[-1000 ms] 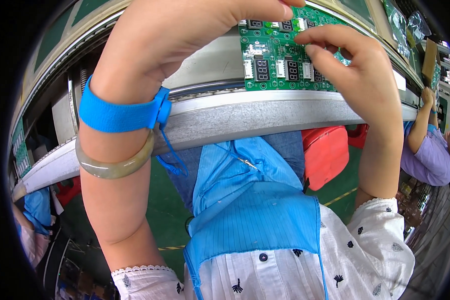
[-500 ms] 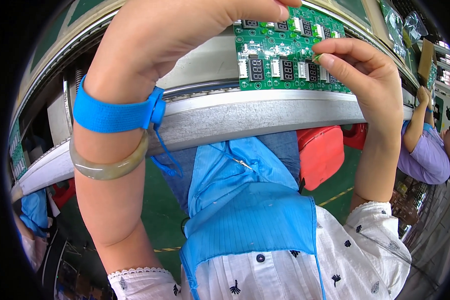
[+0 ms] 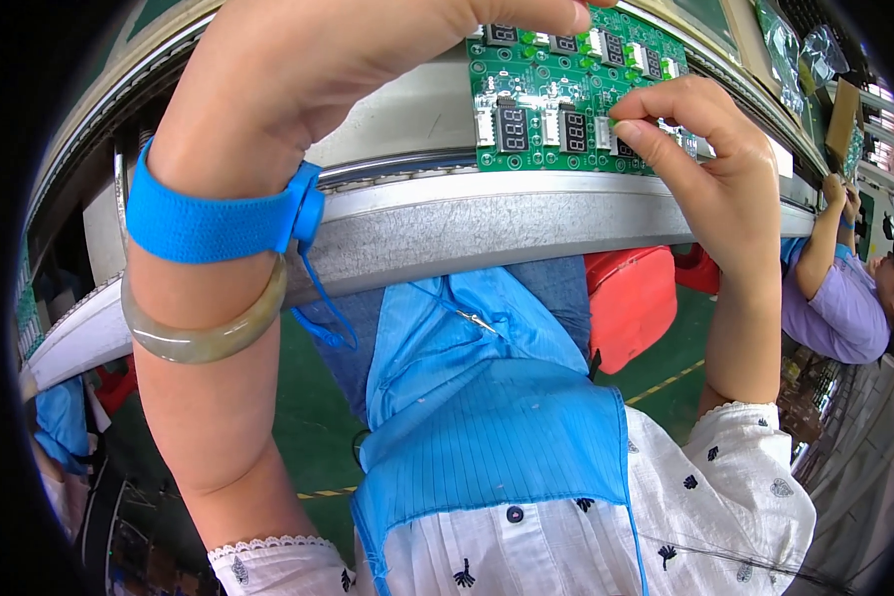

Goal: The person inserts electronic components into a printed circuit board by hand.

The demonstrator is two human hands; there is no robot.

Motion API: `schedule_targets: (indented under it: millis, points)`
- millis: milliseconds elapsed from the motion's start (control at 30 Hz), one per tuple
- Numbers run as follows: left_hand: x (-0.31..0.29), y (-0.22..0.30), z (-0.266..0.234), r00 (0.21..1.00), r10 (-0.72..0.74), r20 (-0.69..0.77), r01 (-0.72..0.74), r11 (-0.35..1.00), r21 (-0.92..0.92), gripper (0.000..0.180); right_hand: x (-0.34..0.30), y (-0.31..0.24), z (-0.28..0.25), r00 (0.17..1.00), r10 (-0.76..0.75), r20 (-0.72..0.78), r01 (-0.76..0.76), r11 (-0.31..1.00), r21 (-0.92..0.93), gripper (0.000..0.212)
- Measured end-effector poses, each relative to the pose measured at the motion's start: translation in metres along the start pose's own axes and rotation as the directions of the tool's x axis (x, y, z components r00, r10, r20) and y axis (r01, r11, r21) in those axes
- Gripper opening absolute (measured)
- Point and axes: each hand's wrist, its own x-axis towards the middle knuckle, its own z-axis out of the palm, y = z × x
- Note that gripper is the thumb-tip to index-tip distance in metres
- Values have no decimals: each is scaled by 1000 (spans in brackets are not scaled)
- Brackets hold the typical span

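A green circuit board panel (image 3: 526, 84) bears rows of black digit displays (image 3: 512, 129), white connectors (image 3: 484, 127) and small green parts (image 3: 583, 57). My right hand (image 3: 710, 129) is over its near right portion, thumb and forefinger pinched beside a white connector. Whatever lies between those fingertips is hidden. My left hand (image 3: 507, 12) reaches over the far side of the panel, partly cut off by the upper edge of the picture. Its thumb and a fingertip come close together there, and I cannot make out what they hold. A blue wrist strap (image 3: 214, 214) circles my left wrist, above a stone bangle (image 3: 204, 333).
A metal rail (image 3: 467, 219) runs between me and the panel. Beyond my right arm, a person in purple (image 3: 839, 303) is at work. A red seat (image 3: 631, 308) stands below the rail. Clear plastic bags (image 3: 819, 55) lie at the far right.
My right hand has shifted slightly left; the green bit seen between its fingertips is now hidden. The left forearm has moved a little left and up. The panel stays nearly in place.
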Motion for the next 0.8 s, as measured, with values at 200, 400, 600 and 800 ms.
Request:
schedule_targets:
  millis: [200,400,600,800]
  points:
    - [0,-1,0,1000,17,-12,-16,1000,3,20,0,-10,0,998,-31,62,41,983,-181,10]
    - [-2,-2,-1,999,44,-26,-43,999,25,20,5,-15,2,993,-108,46,115,966,-231,10]
    - [-2,0,-1,998,63,-9,-62,996,68,21,8,-28,2,997,-32,70,50,964,-262,11]
    - [-3,2,0,996,82,-15,-81,993,91,21,10,-34,2,997,-33,68,52,951,-306,10]
